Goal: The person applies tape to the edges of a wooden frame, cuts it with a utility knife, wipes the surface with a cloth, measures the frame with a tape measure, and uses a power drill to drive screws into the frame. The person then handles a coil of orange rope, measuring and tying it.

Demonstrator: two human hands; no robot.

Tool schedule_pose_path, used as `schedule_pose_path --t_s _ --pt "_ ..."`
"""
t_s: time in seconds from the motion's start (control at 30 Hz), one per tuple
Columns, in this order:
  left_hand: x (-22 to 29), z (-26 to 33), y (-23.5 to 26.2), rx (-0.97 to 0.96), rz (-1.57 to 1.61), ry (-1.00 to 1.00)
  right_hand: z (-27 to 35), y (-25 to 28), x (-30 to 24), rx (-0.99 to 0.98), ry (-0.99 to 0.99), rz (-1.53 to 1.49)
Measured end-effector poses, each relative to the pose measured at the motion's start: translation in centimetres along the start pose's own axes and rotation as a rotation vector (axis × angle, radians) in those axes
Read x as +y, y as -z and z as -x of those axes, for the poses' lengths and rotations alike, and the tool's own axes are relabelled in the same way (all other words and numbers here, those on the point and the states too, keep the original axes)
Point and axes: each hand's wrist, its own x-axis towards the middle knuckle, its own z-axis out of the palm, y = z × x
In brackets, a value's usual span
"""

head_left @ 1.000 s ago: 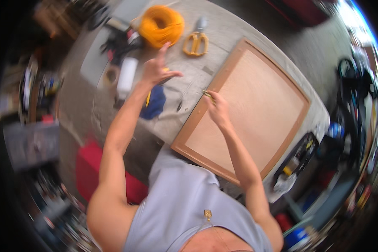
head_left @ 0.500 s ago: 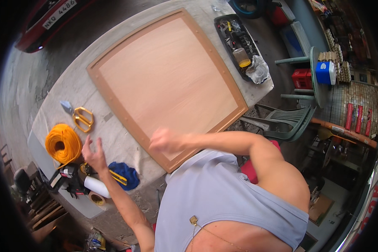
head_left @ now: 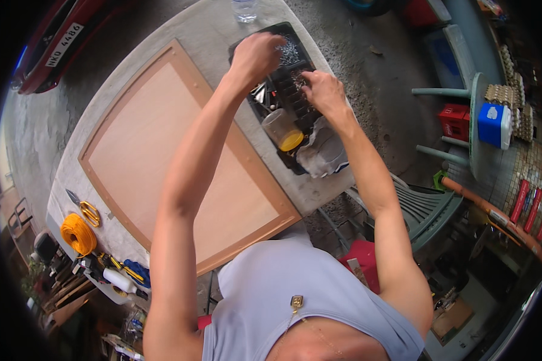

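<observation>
Both hands are over a black organizer tray (head_left: pixel 301 108) holding small metal hardware, on the table's right side. My left hand (head_left: pixel 256 57) is at its far end, beside a heap of small screws or nails (head_left: pixel 289 51); its fingers are blurred and partly hidden. My right hand (head_left: pixel 326 93) reaches in from the right edge, fingers bent together at the small compartments; what they pinch, if anything, is too small to make out. Nearer in the tray lies a clear jar with a yellow lid (head_left: pixel 283 131). Left of it a wood-framed panel (head_left: pixel 156 120) lies flat, partly behind my left arm.
A crumpled white plastic bag (head_left: pixel 322 150) covers the tray's near end. A clear bottle (head_left: pixel 244 11) stands beyond the tray. Scissors (head_left: pixel 89 212), orange cord (head_left: pixel 78 234) and a white roll (head_left: pixel 119 280) lie at the table's left. A green chair (head_left: pixel 427 222) stands at right.
Both hands have moved to the tray: the left from near the orange cord, the right from above the panel's near edge. The view has shifted toward the right.
</observation>
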Motion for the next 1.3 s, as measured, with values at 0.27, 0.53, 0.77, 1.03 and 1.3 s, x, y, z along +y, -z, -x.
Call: schedule_pose_path --t_s 0.27,0.53,0.77,1.03,1.3 --pt "-0.5 -6.2 -6.6 -0.323 -0.227 -0.004 0.2 0.1 3.3 -0.001 -0.014 -0.397" --pt "-2.2 -5.6 -6.9 -0.175 -0.137 -0.186 0.8 0.8 5.1 -0.131 -0.277 -1.002" --pt "-1.8 -5.4 -6.5 -0.204 -0.198 -0.264 0.8 1.2 4.2 0.008 -0.003 -0.622" --pt "-1.6 -5.3 -6.6 -0.18 -0.127 -0.239 -0.1 0.4 2.1 -0.044 0.188 0.035" --pt "-0.6 -2.4 -1.4 0.113 0.357 0.108 0.0 -0.3 2.5 -0.039 0.25 0.071"
